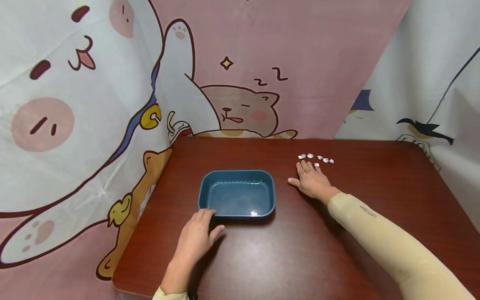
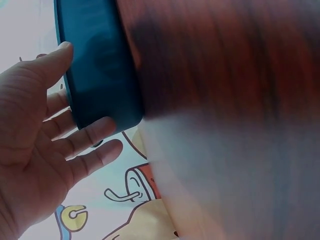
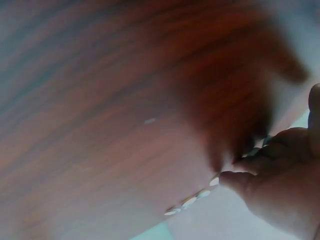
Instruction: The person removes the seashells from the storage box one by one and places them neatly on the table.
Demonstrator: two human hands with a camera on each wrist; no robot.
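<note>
My left hand (image 1: 196, 235) is at the near left corner of a blue plastic basin (image 1: 240, 198), its fingertips right at the rim. In the left wrist view its fingers (image 2: 87, 137) are spread and only loosely bent beside the basin's wall (image 2: 102, 70). The basin's inside floor is bare. Farther right, my right hand (image 1: 312, 183) lies palm down low over the table, fingers stretched forward. One small white piece (image 1: 316, 165) shows at its fingertips. Just beyond is a loose row of small white-and-purple shell-like pieces (image 1: 310, 156).
A dark red wooden table (image 1: 255, 258) carries everything. Behind it hangs a pink cloth (image 1: 300, 46) with cartoon animals, close to the table's far edge. White cartoon cloth (image 1: 93, 166) runs along the left side.
</note>
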